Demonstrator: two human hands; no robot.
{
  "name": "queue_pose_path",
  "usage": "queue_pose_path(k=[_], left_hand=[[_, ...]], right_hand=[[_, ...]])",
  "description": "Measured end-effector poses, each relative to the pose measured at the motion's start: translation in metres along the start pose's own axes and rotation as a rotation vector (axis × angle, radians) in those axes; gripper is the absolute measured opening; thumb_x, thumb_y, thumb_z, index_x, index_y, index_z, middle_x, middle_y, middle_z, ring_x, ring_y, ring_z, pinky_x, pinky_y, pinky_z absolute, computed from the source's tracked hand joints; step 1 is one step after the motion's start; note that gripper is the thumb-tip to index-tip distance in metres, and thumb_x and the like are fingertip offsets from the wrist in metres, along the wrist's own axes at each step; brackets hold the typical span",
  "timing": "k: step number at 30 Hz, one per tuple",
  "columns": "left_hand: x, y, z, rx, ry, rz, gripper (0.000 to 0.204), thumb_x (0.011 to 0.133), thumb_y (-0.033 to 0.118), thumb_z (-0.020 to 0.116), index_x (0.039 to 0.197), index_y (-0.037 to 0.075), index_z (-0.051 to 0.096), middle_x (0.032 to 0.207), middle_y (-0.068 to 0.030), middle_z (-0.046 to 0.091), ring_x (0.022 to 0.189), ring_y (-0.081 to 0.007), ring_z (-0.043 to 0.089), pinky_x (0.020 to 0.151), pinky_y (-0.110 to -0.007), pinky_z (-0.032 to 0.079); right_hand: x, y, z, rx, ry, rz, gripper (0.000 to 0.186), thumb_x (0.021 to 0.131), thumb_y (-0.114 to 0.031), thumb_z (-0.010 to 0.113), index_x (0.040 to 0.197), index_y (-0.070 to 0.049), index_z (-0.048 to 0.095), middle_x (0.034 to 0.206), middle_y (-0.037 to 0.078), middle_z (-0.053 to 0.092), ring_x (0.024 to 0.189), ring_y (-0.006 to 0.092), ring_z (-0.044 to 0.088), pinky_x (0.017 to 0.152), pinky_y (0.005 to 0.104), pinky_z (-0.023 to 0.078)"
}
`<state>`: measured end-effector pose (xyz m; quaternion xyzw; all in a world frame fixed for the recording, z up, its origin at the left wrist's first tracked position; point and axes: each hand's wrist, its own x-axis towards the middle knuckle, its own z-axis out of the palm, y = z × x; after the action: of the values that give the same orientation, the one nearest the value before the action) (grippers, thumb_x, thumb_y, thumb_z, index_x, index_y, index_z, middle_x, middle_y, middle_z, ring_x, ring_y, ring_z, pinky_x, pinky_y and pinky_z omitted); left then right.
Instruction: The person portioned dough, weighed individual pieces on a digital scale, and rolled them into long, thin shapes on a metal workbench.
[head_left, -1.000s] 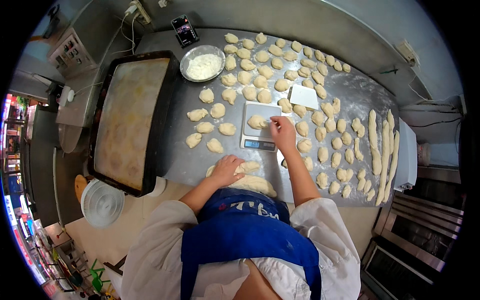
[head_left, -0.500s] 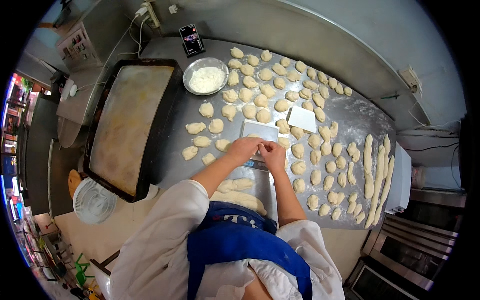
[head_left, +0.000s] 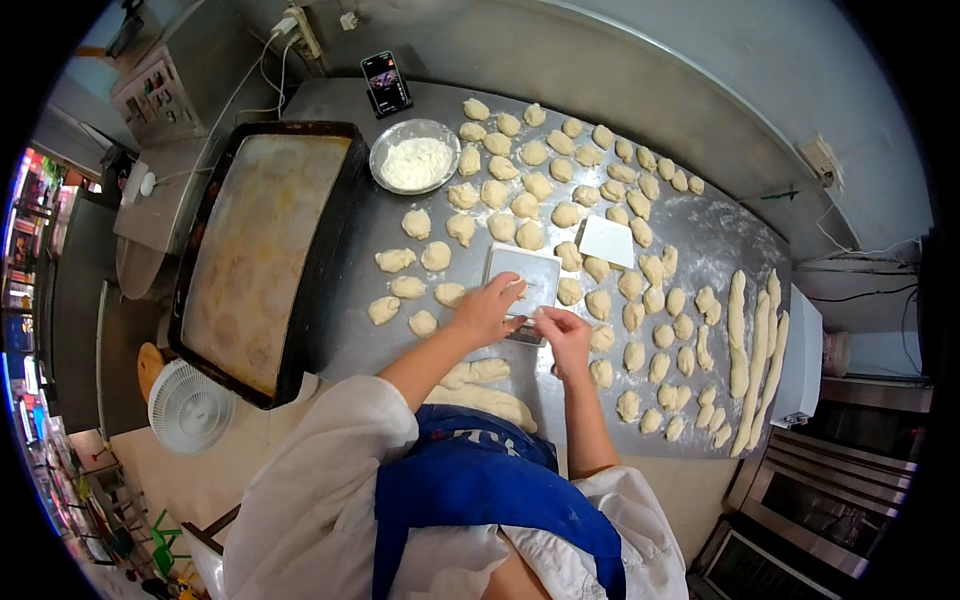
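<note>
My left hand (head_left: 488, 308) is over the small digital scale (head_left: 534, 267), its fingers curled over a pale dough piece (head_left: 519, 289) on the plate. Beside it, at the scale's front right, my right hand (head_left: 562, 334) has thumb and forefinger pinched together; whatever sits between them is too small to make out. Several rows of dough pieces (head_left: 530, 235) surround the scale on the floured steel table (head_left: 350, 310). A white flat square (head_left: 605, 240) lies behind it to the right. Thicker dough lengths (head_left: 474, 400) lie below my hands, against the blue apron.
A large dark-rimmed baking pan (head_left: 258, 240) fills the table's left. A steel bowl of flour (head_left: 416, 162) and a phone on a stand (head_left: 383, 80) are at the back. Long dough ropes (head_left: 740, 350) lie at the right. A white fan (head_left: 190, 405) stands off the left edge.
My left hand has moved up from the dough lengths to the scale, where the hands met. Since then my right hand has drawn slightly down and right. The view has shifted too.
</note>
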<state>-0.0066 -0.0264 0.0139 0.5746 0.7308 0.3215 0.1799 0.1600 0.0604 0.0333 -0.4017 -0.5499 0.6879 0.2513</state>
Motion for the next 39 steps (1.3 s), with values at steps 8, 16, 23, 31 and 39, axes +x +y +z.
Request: queue_pose_path(k=[8, 16, 23, 31, 39], left_hand=[[-0.088, 0.004, 0.030, 0.307, -0.427, -0.020, 0.046, 0.080, 0.038, 0.074, 0.108, 0.005, 0.060, 0.116, -0.0153, 0.057, 0.112, -0.0329, 0.055, 0.088, -0.045, 0.049], [-0.101, -0.004, 0.038, -0.036, -0.304, -0.269, 0.041, 0.086, 0.034, 0.070, 0.109, 0.003, 0.056, 0.102, -0.0229, 0.064, 0.099, -0.0402, 0.061, 0.085, -0.048, 0.049], [-0.094, 0.013, 0.022, 0.120, -0.401, -0.225, 0.055, 0.079, 0.029, 0.076, 0.122, 0.005, 0.052, 0.115, -0.0191, 0.059, 0.111, -0.0374, 0.056, 0.093, -0.047, 0.047], [-0.107, -0.012, 0.014, 0.259, -0.352, -0.040, 0.065, 0.074, 0.028, 0.078, 0.132, 0.010, 0.052, 0.120, -0.0159, 0.052, 0.114, -0.0348, 0.051, 0.097, -0.045, 0.044], [-0.098, -0.008, 0.023, 0.295, -0.350, -0.130, 0.066, 0.064, 0.024, 0.083, 0.122, 0.010, 0.054, 0.114, -0.0156, 0.053, 0.109, -0.0358, 0.052, 0.092, -0.045, 0.045]], right_hand=[[-0.044, 0.092, -0.050, -0.212, 0.194, 0.146, 0.031, 0.096, -0.027, 0.063, 0.083, 0.001, 0.071, 0.071, 0.005, 0.067, 0.063, 0.0107, 0.062, 0.058, 0.0255, 0.048], [-0.063, 0.095, 0.013, -0.624, 0.080, -0.069, 0.024, 0.088, -0.020, 0.066, 0.076, 0.001, 0.067, 0.076, 0.011, 0.062, 0.072, 0.0205, 0.059, 0.065, 0.0328, 0.047], [0.010, 0.047, 0.040, -0.619, 0.247, -0.588, 0.037, 0.074, -0.011, 0.074, 0.105, -0.002, 0.057, 0.098, 0.017, 0.055, 0.094, 0.0365, 0.054, 0.084, 0.0462, 0.044], [0.068, 0.025, 0.023, -1.171, -0.125, -0.430, 0.038, 0.074, -0.028, 0.074, 0.105, -0.009, 0.069, 0.107, 0.014, 0.066, 0.103, 0.0372, 0.059, 0.091, 0.0463, 0.046], [0.089, 0.009, -0.133, -0.339, 0.426, -0.094, 0.031, 0.087, -0.028, 0.068, 0.104, -0.001, 0.068, 0.094, 0.015, 0.071, 0.086, 0.0247, 0.068, 0.079, 0.0363, 0.052]])
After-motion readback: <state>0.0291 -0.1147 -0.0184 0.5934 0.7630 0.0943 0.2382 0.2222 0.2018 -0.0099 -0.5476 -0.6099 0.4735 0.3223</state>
